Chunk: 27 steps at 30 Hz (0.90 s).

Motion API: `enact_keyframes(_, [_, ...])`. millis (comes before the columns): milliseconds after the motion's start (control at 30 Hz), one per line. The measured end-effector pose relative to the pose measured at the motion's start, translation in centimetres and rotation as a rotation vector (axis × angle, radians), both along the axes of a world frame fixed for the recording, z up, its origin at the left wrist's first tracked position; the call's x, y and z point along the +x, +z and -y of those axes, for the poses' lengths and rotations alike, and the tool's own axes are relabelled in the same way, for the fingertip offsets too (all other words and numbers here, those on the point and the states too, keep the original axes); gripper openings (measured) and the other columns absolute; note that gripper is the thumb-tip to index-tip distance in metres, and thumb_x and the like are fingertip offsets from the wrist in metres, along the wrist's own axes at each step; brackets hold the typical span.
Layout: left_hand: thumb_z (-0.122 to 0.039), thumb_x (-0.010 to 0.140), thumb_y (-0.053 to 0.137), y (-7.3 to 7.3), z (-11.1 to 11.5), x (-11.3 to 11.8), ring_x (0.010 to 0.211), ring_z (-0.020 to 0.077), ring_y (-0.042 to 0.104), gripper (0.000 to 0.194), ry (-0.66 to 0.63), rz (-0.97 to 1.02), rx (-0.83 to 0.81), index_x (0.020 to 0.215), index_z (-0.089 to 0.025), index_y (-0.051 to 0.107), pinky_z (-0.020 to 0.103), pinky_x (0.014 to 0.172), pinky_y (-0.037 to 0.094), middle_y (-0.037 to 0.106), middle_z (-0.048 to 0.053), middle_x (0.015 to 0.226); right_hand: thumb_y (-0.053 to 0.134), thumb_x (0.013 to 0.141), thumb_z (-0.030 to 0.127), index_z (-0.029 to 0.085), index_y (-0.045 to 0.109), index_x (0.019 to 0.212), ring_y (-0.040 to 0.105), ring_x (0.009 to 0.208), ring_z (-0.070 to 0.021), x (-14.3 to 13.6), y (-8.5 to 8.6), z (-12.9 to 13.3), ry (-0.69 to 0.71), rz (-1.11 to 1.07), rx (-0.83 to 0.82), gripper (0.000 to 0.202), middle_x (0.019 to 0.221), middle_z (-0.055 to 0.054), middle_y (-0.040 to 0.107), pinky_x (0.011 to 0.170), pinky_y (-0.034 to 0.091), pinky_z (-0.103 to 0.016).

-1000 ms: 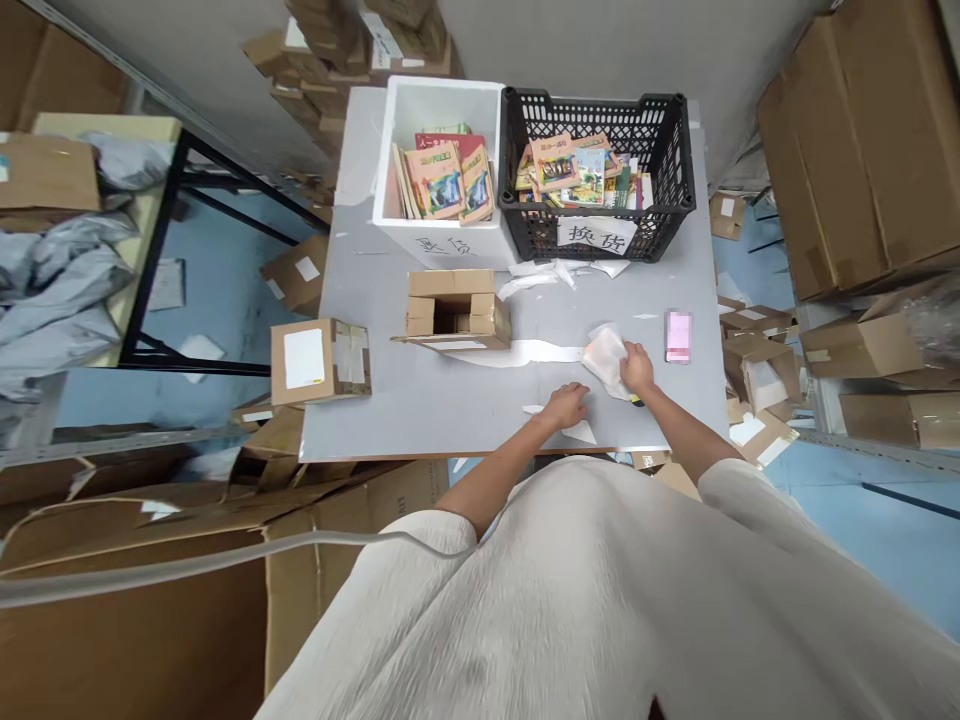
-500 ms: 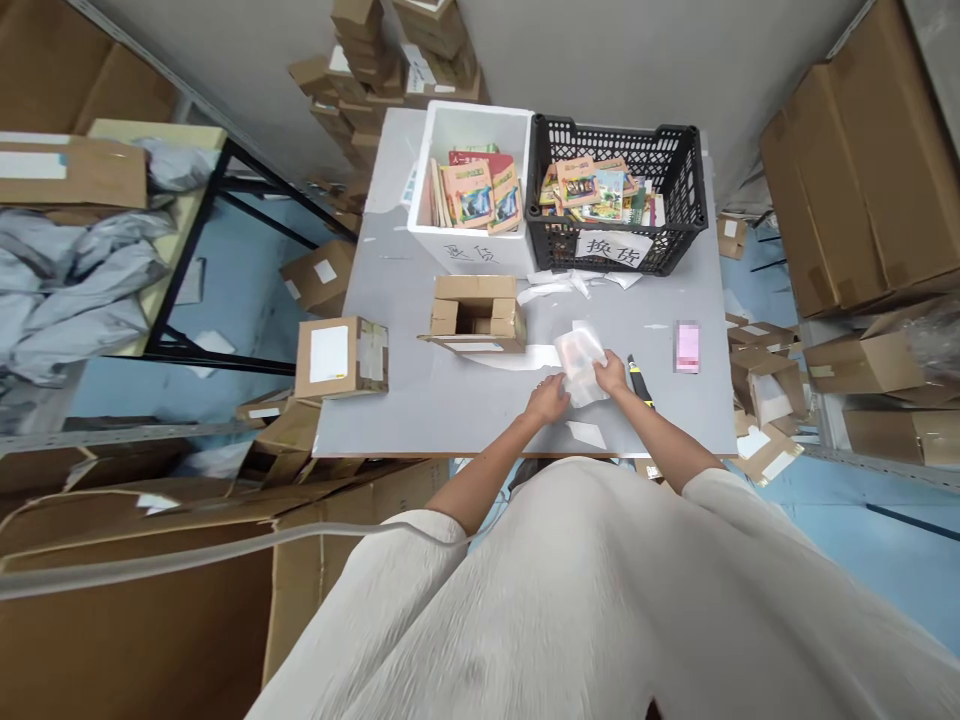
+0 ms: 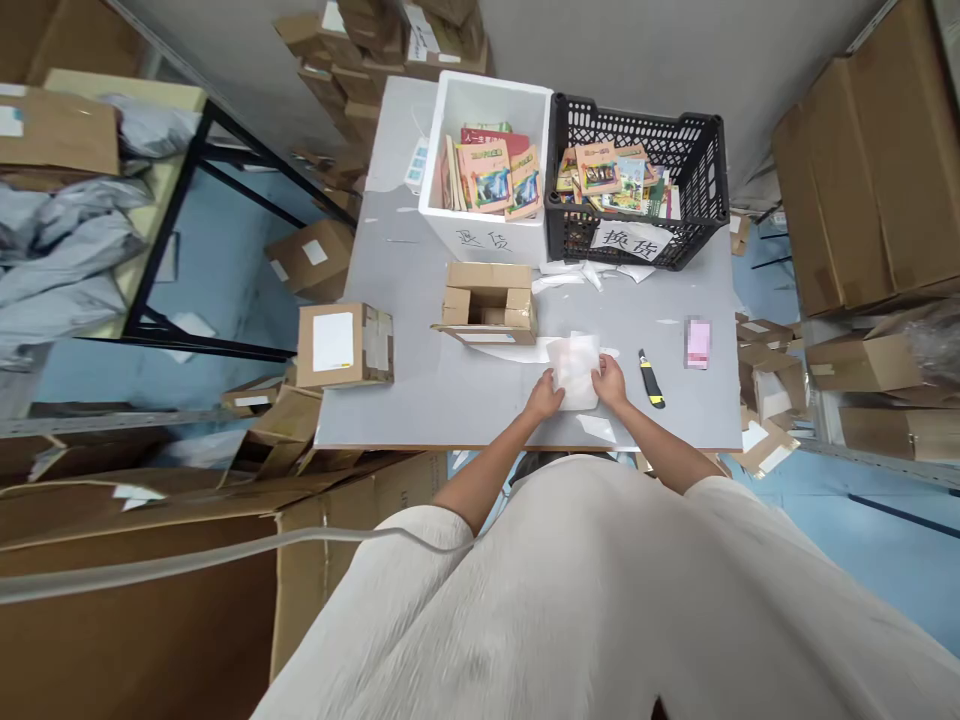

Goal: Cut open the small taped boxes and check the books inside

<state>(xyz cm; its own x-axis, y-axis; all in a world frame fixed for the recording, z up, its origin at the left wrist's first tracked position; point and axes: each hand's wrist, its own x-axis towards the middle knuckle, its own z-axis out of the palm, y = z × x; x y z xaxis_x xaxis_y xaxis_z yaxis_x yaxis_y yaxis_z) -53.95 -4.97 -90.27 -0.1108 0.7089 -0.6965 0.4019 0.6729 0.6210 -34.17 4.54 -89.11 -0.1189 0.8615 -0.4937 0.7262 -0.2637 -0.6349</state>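
Between my two hands is a flat packet in whitish, translucent wrapping (image 3: 576,372), with a faint pinkish patch showing through. My left hand (image 3: 545,395) grips its left edge, fingers closed. On the opposite edge my right hand (image 3: 609,381) holds it, thumb on top; the fingers beneath are hidden. An open cardboard box (image 3: 487,310) stands just beyond, to the left. To the right of my right hand lies a black and yellow utility knife (image 3: 651,380). A small white paper scrap (image 3: 596,430) rests near the table's front edge.
At the back of the grey table (image 3: 420,400) stand a white foam bin (image 3: 480,238) and a black plastic crate (image 3: 682,240), both holding books. A taped cardboard box (image 3: 337,345) sits at the left edge, a pink-screened phone (image 3: 697,343) at the right. Shelving (image 3: 202,150) stands left.
The packet has turned from tilted to nearly square with the table edge, and its pinkish patch shows less. Both hands still hold its sides. The whole view has shifted slightly.
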Motion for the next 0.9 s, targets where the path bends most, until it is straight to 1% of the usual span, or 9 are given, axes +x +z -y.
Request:
enact_keyframes(133, [-0.029, 0.095, 0.067, 0.2, -0.8, 0.5, 0.154, 0.039, 0.06, 0.074, 0.033, -0.031, 0.067, 0.165, -0.018, 0.044, 0.056, 0.13, 0.048, 0.063, 0.022, 0.162, 0.06, 0.088, 0.028, 0.024, 0.074, 0.125, 0.074, 0.093, -0.0266, 0.2, 0.7, 0.3, 0.009, -0.087, -0.008, 0.04, 0.1, -0.005, 0.08, 0.105, 0.063, -0.045])
enact_keyframes(200, [-0.028, 0.095, 0.066, 0.7, -0.9, 0.5, 0.154, 0.0402, 0.057, 0.07, 0.053, -0.106, 0.165, 0.162, -0.018, 0.046, 0.059, 0.13, 0.047, 0.058, 0.023, 0.165, 0.062, 0.087, 0.028, 0.024, 0.076, 0.119, 0.074, 0.091, -0.0249, -0.6, 1.0, 0.7, 0.015, -0.156, -0.014, 0.035, 0.095, -0.003, 0.079, 0.102, 0.064, -0.042])
enact_keyframes(333, [-0.028, 0.099, 0.06, 2.8, -0.2, -0.3, 0.15, 0.0399, 0.057, 0.053, 0.052, -0.258, 0.418, 0.15, -0.018, 0.052, 0.06, 0.126, 0.048, 0.059, 0.023, 0.157, 0.066, 0.088, 0.029, 0.024, 0.079, 0.113, 0.076, 0.095, -0.0235, -3.5, 1.4, 1.5, 0.02, -0.282, -0.011, 0.029, 0.102, -0.005, 0.082, 0.103, 0.064, -0.041])
enact_keyframes(467, [-0.021, 0.101, 0.05, 4.9, 1.0, -1.8, 0.153, 0.0371, 0.053, 0.048, -0.114, -0.287, 0.475, 0.149, -0.019, 0.057, 0.057, 0.128, 0.044, 0.059, 0.021, 0.16, 0.062, 0.095, 0.027, 0.022, 0.082, 0.119, 0.08, 0.099, -0.0224, -6.3, 2.2, 2.0, 0.14, -0.398, -0.159, 0.032, 0.112, -0.007, 0.084, 0.103, 0.064, -0.041])
enact_keyframes(533, [-0.017, 0.101, 0.047, 5.3, 1.4, -2.5, 0.158, 0.0357, 0.051, 0.054, -0.228, -0.275, 0.408, 0.155, -0.02, 0.056, 0.056, 0.131, 0.04, 0.058, 0.019, 0.165, 0.056, 0.1, 0.026, 0.023, 0.082, 0.127, 0.08, 0.108, -0.0224, -6.8, 2.7, 2.0, 0.226, -0.318, -0.192, 0.037, 0.127, -0.008, 0.084, 0.108, 0.062, -0.041])
enact_keyframes(600, [-0.019, 0.102, 0.047, 5.3, 1.6, -3.0, 0.162, 0.0359, 0.047, 0.058, -0.317, -0.267, 0.306, 0.16, -0.022, 0.055, 0.057, 0.134, 0.036, 0.056, 0.018, 0.17, 0.053, 0.105, 0.024, 0.024, 0.08, 0.136, 0.075, 0.128, -0.0242, -6.5, 3.3, 1.9, 0.341, -0.143, -0.169, 0.042, 0.145, -0.01, 0.078, 0.118, 0.056, -0.043])
enact_keyframes(667, [-0.022, 0.102, 0.05, 5.0, 1.7, -3.4, 0.165, 0.0369, 0.044, 0.062, -0.364, -0.261, 0.223, 0.164, -0.022, 0.053, 0.058, 0.137, 0.033, 0.052, 0.018, 0.175, 0.053, 0.108, 0.026, 0.025, 0.077, 0.144, 0.064, 0.147, -0.0289, -5.7, 3.8, 1.7, 0.491, 0.064, -0.153, 0.044, 0.159, -0.011, 0.071, 0.127, 0.048, -0.049])
enact_keyframes(767, [-0.024, 0.1, 0.056, 4.1, 1.8, -3.7, 0.168, 0.0376, 0.042, 0.067, -0.381, -0.249, 0.166, 0.167, -0.021, 0.05, 0.057, 0.139, 0.032, 0.048, 0.02, 0.178, 0.057, 0.11, 0.032, 0.027, 0.072, 0.153, 0.05, 0.16, -0.0379, -3.7, 4.7, 1.3, 0.685, 0.34, -0.166, 0.046, 0.17, -0.014, 0.06, 0.132, 0.037, -0.06])
enact_keyframes(900, [-0.027, 0.101, 0.06, 3.4, 2.1, -3.9, 0.17, 0.0377, 0.039, 0.064, -0.408, -0.246, 0.147, 0.164, -0.02, 0.052, 0.055, 0.141, 0.028, 0.048, 0.021, 0.178, 0.054, 0.11, 0.032, 0.022, 0.064, 0.16, 0.042, 0.162, -0.0413, -1.6, 6.1, 1.1, 0.691, 0.544, -0.161, 0.051, 0.177, -0.02, 0.05, 0.131, 0.032, -0.061])
